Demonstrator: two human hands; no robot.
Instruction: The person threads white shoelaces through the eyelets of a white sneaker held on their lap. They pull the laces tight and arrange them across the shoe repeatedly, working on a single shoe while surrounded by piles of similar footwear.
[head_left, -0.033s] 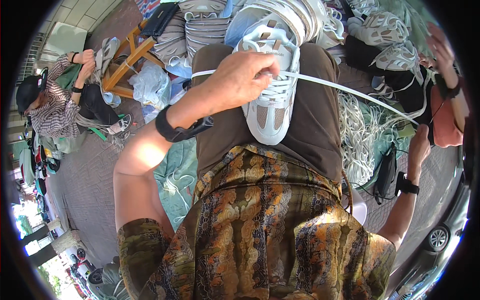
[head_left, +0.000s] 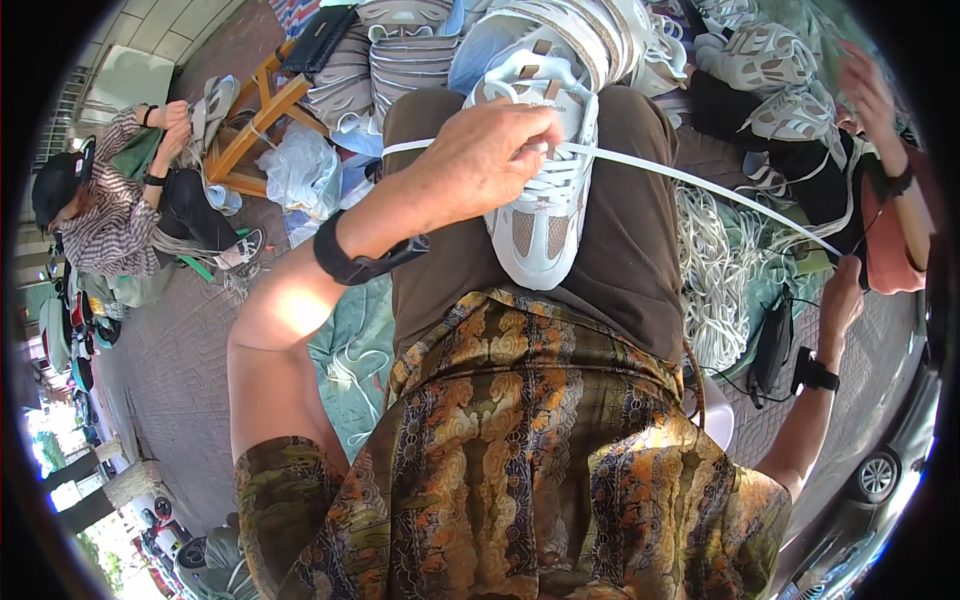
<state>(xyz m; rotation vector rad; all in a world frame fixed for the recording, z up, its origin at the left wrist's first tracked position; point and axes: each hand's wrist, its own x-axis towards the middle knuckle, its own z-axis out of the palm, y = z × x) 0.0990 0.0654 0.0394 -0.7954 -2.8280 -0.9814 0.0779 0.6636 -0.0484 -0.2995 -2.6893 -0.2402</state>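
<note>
A white and grey sneaker (head_left: 540, 240) rests toe toward me on my lap, its front part laced. A flat white shoelace (head_left: 690, 174) runs from the shoe's upper eyelets out to the right, in a long taut line. My right hand (head_left: 843, 295), stretched far to the right, is closed on that lace's far end. Above the tongue, my left hand (head_left: 490, 150) is closed with its fingers pinched at the lace; its fingertips are partly hidden. Another stretch of lace comes out to the left of my left wrist, across my thigh.
Stacked sneakers (head_left: 410, 50) stand beyond my knees, with more shoes (head_left: 765, 60) at the far right. A heap of white laces (head_left: 715, 280) lies right of my leg. A wooden stool (head_left: 262, 125) stands left, near a seated person (head_left: 110, 210). Another person's hand (head_left: 868, 95) is at right.
My right hand has shifted very slightly, with the lace still stretched. The other person's hand at the right has moved a little to the left. The shoe stays put.
</note>
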